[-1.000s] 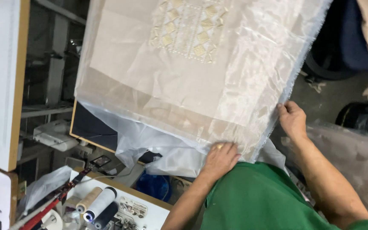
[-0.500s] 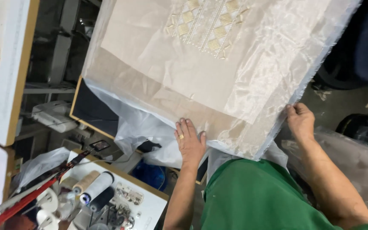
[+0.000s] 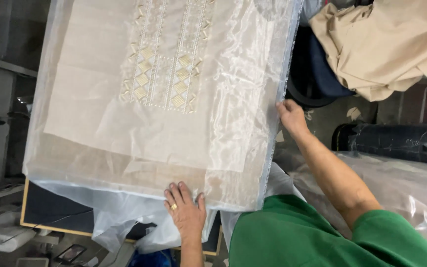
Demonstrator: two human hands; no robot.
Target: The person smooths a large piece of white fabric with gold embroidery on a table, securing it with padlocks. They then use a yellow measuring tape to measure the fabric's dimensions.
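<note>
**Two hands at the edges of a sheer-covered embroidered panel**

The left hand (image 3: 186, 211), low in the middle of the frame, lies flat with its grip spread, fingers apart and palm down on the bottom edge of the sheer, glossy white organza sheet (image 3: 238, 94). It clamps nothing; it only presses. A gold ring (image 3: 173, 206) sits on one finger. The right hand (image 3: 291, 116), right of centre, has its grip closed on the right-hand edge of the same sheet, thumb and fingers pinching the thin selvedge.

The sheet spreads up and to the left of both hands, filling the upper left and centre of the frame. It is see-through and crinkled, with a soft shine. Under it lies a flat, matt beige fabric panel (image 3: 95, 94), rectangular, with a band of gold and white geometric embroidery (image 3: 164, 64) of diamonds and dotted lines running down its middle.

Beneath the bottom edge, crumpled clear plastic film (image 3: 119, 217) spills over a dark board with a pale wooden rim (image 3: 24, 207). A green sleeve (image 3: 292, 237) fills the lower right. At upper right lies a heap of tan cloth (image 3: 386, 44); below it, a dark roll wrapped in plastic (image 3: 396, 143).
</note>
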